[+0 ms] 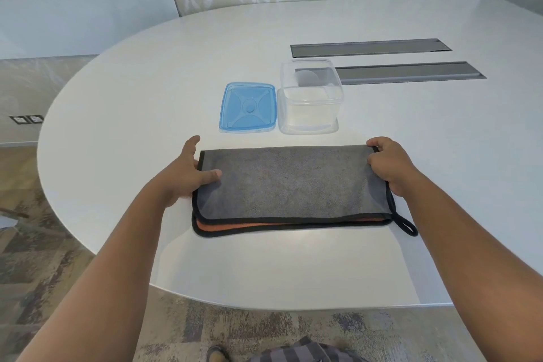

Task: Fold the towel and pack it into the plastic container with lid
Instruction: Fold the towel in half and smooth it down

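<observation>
Grey towel [293, 185] lies folded once on desk [117, 97], near clear container [310, 109]. Left hand [188, 173] flat, released, on left edge; right hand [388, 166] pinches right edge. Next fold: match corners, smooth before creasing.

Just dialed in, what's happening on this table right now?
A person is folding a grey towel on the white table. It is already folded once, with an orange underside showing along the near edge. The left hand rests on the towel's left end, and the right hand grips the right end. Beyond the towel, the clear container stands open and empty, with its blue lid lying flat beside it. Nothing is packed yet.
</observation>
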